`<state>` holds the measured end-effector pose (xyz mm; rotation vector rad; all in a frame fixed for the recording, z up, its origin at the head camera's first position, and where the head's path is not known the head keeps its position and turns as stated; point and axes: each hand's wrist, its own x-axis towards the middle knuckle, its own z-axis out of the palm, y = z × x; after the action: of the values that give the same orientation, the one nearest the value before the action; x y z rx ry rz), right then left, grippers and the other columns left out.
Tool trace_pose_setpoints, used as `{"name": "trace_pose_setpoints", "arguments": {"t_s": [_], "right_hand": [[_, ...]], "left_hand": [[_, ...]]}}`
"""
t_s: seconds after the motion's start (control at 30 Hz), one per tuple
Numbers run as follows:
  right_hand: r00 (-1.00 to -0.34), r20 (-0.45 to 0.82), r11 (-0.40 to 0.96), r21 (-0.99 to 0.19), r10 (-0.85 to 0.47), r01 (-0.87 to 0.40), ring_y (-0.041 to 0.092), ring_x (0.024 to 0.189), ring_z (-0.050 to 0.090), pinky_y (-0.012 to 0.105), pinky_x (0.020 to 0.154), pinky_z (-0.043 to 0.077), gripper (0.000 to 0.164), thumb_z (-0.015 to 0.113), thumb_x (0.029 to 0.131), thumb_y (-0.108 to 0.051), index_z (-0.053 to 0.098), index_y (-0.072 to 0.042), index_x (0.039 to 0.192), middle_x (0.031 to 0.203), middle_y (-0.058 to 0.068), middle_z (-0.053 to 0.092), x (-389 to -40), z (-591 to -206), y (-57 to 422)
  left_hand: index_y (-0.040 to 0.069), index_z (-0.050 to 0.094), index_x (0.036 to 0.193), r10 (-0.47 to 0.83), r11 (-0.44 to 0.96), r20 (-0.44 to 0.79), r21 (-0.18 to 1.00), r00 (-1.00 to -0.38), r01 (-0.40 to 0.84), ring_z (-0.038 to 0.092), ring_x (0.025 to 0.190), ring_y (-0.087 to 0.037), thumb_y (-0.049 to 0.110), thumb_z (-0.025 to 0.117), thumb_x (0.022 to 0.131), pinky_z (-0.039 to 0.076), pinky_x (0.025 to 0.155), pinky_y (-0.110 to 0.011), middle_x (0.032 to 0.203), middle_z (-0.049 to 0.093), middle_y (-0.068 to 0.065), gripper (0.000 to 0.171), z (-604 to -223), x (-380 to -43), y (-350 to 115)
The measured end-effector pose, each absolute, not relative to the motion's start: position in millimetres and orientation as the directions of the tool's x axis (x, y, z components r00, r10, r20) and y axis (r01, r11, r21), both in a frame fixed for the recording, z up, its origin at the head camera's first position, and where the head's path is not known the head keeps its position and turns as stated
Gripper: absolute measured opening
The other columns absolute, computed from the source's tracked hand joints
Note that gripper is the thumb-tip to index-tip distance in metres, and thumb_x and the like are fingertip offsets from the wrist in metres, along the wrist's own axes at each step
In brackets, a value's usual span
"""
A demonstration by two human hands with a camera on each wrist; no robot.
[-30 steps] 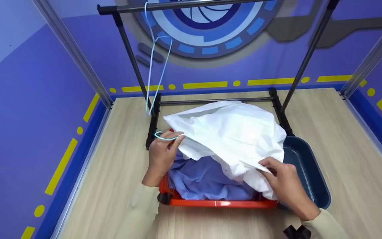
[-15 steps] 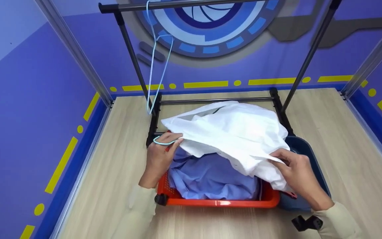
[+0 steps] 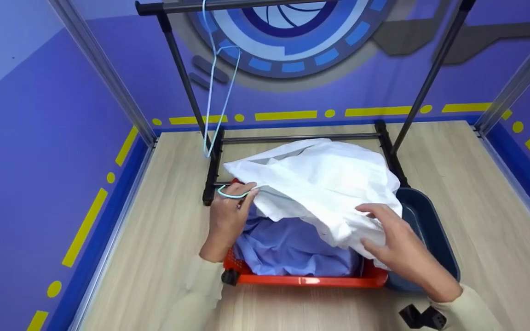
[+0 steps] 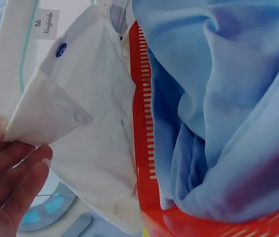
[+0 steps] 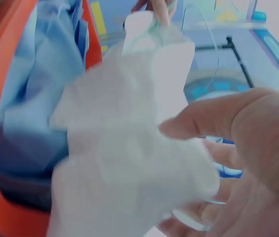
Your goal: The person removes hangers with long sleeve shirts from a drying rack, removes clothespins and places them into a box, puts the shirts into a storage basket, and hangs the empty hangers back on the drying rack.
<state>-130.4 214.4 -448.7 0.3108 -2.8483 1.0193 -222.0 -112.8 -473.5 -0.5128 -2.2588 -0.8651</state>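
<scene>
A white shirt (image 3: 320,184), with a collar label (image 4: 46,23) and a dark button (image 4: 61,49) in the left wrist view, spreads over the red basket (image 3: 311,281). My left hand (image 3: 226,218) pinches its collar together with a clothes hanger; the hanger's pale blue hook (image 3: 230,196) curves out past the fingers, and part of its body is hidden inside the shirt. Fingers parted, my right hand (image 3: 400,241) is at the shirt's right side. In the right wrist view its thumb (image 5: 188,121) overlaps the white cloth, while the other fingers are partly behind it.
Blue-violet cloth (image 3: 292,248) fills the front of the basket. A dark blue tub (image 3: 430,230) stands to its right. Behind is a black clothes rack (image 3: 184,73), with another pale blue hanger (image 3: 210,101) hanging from its top bar at the left.
My right hand drew the shirt's edge to the right, then let go; its fingers are now spread. My left hand keeps its pinch and has shifted only slightly.
</scene>
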Motion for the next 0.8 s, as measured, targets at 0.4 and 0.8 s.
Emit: {"name": "trace_pose_setpoints", "arguments": {"t_s": [0.4, 0.8], "right_hand": [[-0.952, 0.282, 0.852, -0.461, -0.122, -0.246, 0.030, 0.125, 0.047, 0.055, 0.097, 0.038, 0.069, 0.082, 0.075, -0.039, 0.051, -0.013, 0.130, 0.135, 0.009, 0.052, -135, -455, 170], [-0.923, 0.385, 0.846, -0.486, -0.019, -0.220, 0.029, 0.100, 0.059, 0.050, 0.088, 0.050, 0.033, 0.062, 0.082, 0.001, 0.057, -0.008, 0.113, 0.117, 0.010, 0.061, -144, -464, 173]], "left_hand": [[0.015, 0.076, 0.101, 0.085, 0.765, 0.714, 0.400, -0.695, 0.505, 0.070, 0.080, -0.020, 0.025, 0.071, 0.088, 0.053, 0.065, -0.035, 0.089, 0.073, -0.001, 0.017, -470, -218, -99], [0.014, 0.076, 0.102, 0.082, 0.709, 0.723, 0.442, -0.686, 0.550, 0.069, 0.082, -0.019, 0.021, 0.070, 0.088, 0.053, 0.067, -0.035, 0.090, 0.072, -0.002, 0.017, -469, -217, -100]]}}
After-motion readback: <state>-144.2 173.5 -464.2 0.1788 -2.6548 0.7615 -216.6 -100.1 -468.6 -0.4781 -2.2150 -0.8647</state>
